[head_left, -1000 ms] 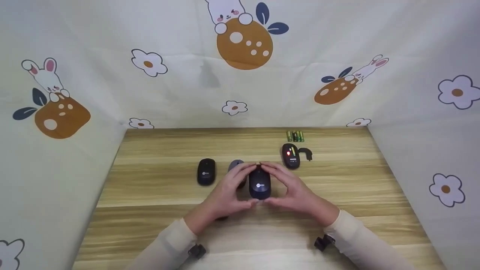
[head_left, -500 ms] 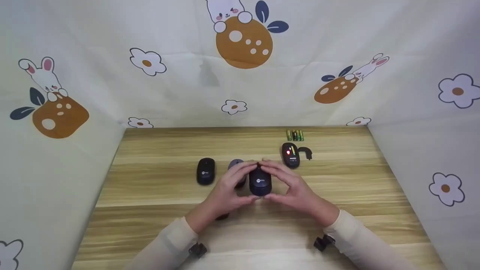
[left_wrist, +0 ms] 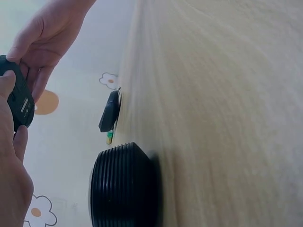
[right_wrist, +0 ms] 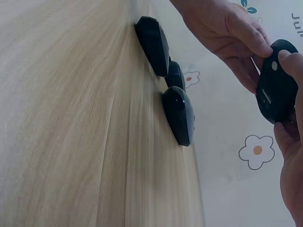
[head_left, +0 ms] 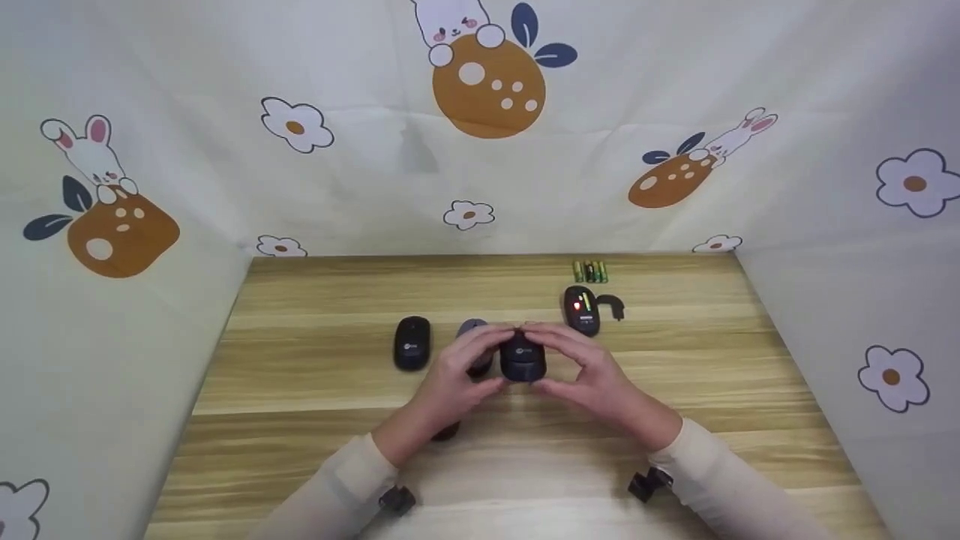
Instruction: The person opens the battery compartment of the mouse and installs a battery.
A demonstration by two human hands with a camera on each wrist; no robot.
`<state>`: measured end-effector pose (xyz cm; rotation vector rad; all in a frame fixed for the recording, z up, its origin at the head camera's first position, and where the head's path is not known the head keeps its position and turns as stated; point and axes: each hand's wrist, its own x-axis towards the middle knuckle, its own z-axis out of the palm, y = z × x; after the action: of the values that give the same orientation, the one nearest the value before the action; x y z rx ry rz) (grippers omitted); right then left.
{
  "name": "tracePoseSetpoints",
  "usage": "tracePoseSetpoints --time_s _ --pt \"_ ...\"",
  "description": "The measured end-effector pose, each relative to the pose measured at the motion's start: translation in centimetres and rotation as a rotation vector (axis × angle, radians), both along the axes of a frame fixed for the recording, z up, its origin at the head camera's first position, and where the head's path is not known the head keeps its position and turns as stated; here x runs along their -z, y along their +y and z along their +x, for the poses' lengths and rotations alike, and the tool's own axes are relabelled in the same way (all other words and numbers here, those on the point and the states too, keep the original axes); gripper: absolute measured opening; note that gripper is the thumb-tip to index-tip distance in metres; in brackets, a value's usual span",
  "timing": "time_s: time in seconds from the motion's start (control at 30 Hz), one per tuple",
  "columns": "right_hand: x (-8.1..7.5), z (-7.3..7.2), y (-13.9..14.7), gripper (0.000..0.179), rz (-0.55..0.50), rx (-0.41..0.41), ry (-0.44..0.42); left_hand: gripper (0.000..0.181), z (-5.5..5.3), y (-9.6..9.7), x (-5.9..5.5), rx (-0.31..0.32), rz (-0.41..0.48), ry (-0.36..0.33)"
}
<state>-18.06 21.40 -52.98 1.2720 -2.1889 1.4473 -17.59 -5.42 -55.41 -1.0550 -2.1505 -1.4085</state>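
Observation:
Both hands grip one black computer mouse (head_left: 523, 358) over the middle of the table. Its logo faces the head camera, and its far end lies under the fingertips. The left hand (head_left: 456, 369) has its fingers at the far end and the thumb at the near left corner. The right hand (head_left: 592, 369) mirrors it on the other side. In the wrist views the mouse's underside (right_wrist: 272, 90) shows, held well above the tabletop. Just behind the left hand sits a grey-topped mouse (head_left: 472, 326), partly covered by it.
Another black mouse (head_left: 412, 343) lies left, and a dark mouse (head_left: 448, 431) peeks from under the left wrist. Back right, an upturned mouse (head_left: 582, 319) shows a red light and a battery inside, beside its curved cover (head_left: 613, 306). Several batteries (head_left: 590, 271) lie behind it.
The held mouse has tilted, its near end and logo shifting away from the person, so it looks shorter in the head view. Both thumbs moved with it; the things on the table stay put.

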Motion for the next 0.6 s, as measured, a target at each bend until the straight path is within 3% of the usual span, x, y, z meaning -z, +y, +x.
tracePoseSetpoints --time_s 0.17,0.43,0.6 --pt "0.04 0.13 0.07 0.064 0.003 0.023 -0.051 0.060 0.00 0.08 -0.13 -0.022 -0.007 -0.011" --pt "0.10 -0.01 -0.17 0.059 -0.045 0.045 -0.006 0.056 0.01 0.31 -0.36 -0.030 0.017 -0.004" --pt "0.22 -0.04 -0.35 0.048 -0.070 0.068 -0.036 0.048 0.08 0.60 -0.37 -0.025 0.026 0.010"
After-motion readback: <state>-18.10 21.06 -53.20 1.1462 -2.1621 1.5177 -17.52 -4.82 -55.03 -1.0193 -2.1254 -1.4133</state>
